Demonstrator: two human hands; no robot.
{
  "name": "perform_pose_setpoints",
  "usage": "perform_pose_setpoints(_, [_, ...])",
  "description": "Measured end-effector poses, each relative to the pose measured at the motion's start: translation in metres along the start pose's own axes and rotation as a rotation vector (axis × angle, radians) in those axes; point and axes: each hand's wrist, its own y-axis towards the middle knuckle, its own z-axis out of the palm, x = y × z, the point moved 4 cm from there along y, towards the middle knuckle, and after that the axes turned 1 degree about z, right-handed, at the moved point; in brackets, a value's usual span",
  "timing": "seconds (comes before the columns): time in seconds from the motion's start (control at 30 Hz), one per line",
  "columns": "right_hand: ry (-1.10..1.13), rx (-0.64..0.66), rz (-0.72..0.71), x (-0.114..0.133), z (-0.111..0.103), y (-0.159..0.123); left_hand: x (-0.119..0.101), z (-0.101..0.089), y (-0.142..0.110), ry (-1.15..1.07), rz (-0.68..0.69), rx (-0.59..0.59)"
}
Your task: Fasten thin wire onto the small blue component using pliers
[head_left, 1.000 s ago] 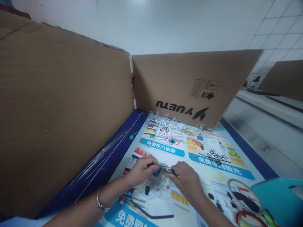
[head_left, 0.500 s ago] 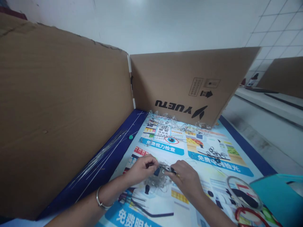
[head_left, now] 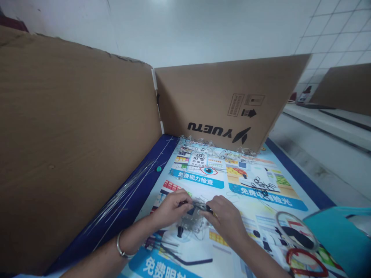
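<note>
Pliers (head_left: 201,206), it appears, stay gripped in the right hand (head_left: 228,219) above clustered clear pieces (head_left: 193,223), scarcely moved since a second ago, suggesting continuing fine work, while the left hand (head_left: 173,207) pinches a small, unidentifiable piece near their tip.

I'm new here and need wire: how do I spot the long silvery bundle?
Find the tall cardboard panel on the left. Along its foot runs a dark blue strip; the wire bundle lies on it. Its strands are long, straight and silvery, unlike the small green piece near its far end.
</note>
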Motion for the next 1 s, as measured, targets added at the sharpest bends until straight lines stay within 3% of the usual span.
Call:
perform_pose_setpoints(0.27, [0.008, -0.118, 0.042, -0.001, 0.0, -0.003, 0.018, 0.0, 0.001, -0.241, -0.201, -0.102])
perform_pose_setpoints(0.63, [-0.216, -0.077, -0.035, 0.01, 0.007, -0.006, 0.031, 0.009, -0.002, -0.5, -0.286, -0.132])
perform_pose_setpoints(0.83, [-0.23, -0.089, -0.018, 0.008, 0.01, -0.007, 0.03, 0.012, -0.003, -0.471, -0.269, -0.158])
perform_pose_setpoints(1.0, [-0.221, -0.087, 0.0, 0.01, 0.009, -0.007, 0.023, 0.01, -0.006, -0.283, -0.205, -0.16])
